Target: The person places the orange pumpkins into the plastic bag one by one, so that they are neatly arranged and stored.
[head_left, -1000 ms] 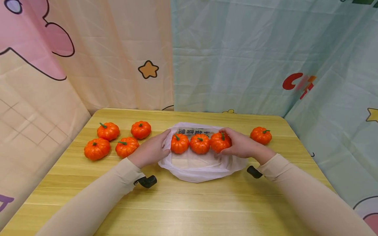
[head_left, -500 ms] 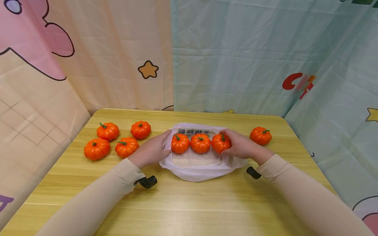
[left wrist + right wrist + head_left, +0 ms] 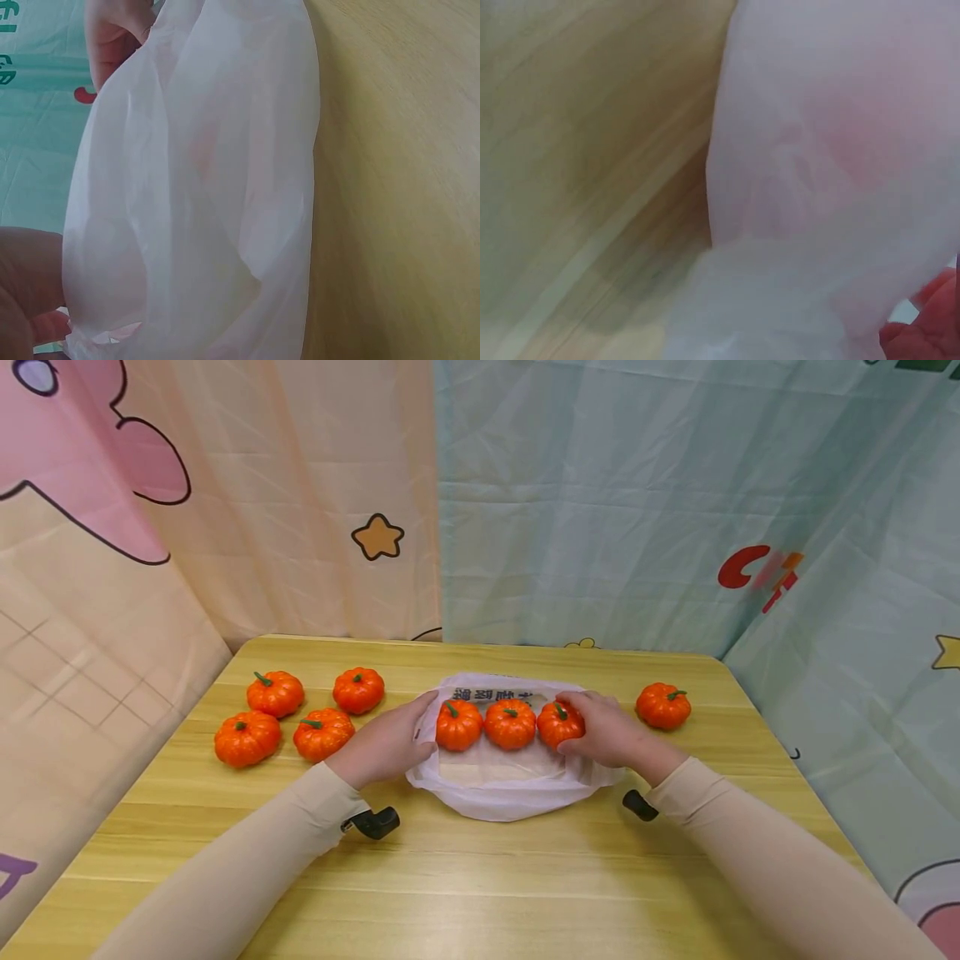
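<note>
Three small orange pumpkins sit in a row in the mouth of a white plastic bag (image 3: 498,802), above a pale printed panel. My right hand (image 3: 611,737) curls its fingers and thumb round the right pumpkin (image 3: 559,727). The middle pumpkin (image 3: 510,725) is untouched. At the bag's left side, my left hand (image 3: 386,737) holds the edge, thumb and fingers apart beside the left pumpkin (image 3: 458,727). In the left wrist view, the bag (image 3: 202,172) hides most of the contents. The bag (image 3: 840,150) also fills much of the right wrist view, an orange tint showing through.
Several more pumpkins stand on the wooden table (image 3: 480,885) at left, including a front one (image 3: 247,739) and one near my left wrist (image 3: 323,734). A single pumpkin (image 3: 663,706) lies to the right. Printed curtains (image 3: 600,527) hang behind the table.
The right pumpkin has turned and shifted slightly under my right hand, which has moved a little left. The bag and the other two pumpkins in it have slid slightly right. My left hand has barely moved.
</note>
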A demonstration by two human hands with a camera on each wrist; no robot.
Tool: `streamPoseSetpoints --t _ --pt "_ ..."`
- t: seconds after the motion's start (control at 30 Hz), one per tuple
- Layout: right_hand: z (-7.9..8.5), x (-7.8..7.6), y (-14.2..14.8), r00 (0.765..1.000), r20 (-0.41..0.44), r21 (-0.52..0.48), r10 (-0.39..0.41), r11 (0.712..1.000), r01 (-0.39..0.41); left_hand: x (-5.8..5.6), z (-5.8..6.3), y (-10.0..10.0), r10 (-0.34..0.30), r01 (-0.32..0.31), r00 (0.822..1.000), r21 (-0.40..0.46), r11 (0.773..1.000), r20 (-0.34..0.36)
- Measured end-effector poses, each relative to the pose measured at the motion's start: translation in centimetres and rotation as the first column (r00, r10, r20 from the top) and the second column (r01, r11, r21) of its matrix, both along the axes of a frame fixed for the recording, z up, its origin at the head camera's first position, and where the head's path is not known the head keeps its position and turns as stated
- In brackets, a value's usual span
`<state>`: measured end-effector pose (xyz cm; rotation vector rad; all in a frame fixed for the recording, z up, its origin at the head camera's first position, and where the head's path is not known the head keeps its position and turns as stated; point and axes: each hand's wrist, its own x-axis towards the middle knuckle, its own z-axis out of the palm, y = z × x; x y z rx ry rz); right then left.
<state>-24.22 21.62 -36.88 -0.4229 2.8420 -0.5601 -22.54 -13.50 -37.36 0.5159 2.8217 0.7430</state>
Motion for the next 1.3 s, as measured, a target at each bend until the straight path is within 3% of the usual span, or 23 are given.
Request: streamPoseSetpoints --t 0.6,0.93,1.3 --pt "-0.88 -0.06 -0.59 0.999 0.008 0.005 -0.052 0.999 0.052 0.05 0.05 0.18 -0.012 0.012 1.000 0.009 1.000 0.000" --pt "-0.75 -0.01 -0.62 0.999 -0.032 0.055 -0.042 0.998 0.044 0.18 0.14 0.23 -0.013 0.013 1.000 0.008 1.000 -0.007" --pt "-0.93 -0.11 -0.48 0.996 -0.035 0.014 -0.078 0.997 0.078 0.25 0.12 0.26 -0.018 0.018 1.000 0.002 1.000 -0.018"
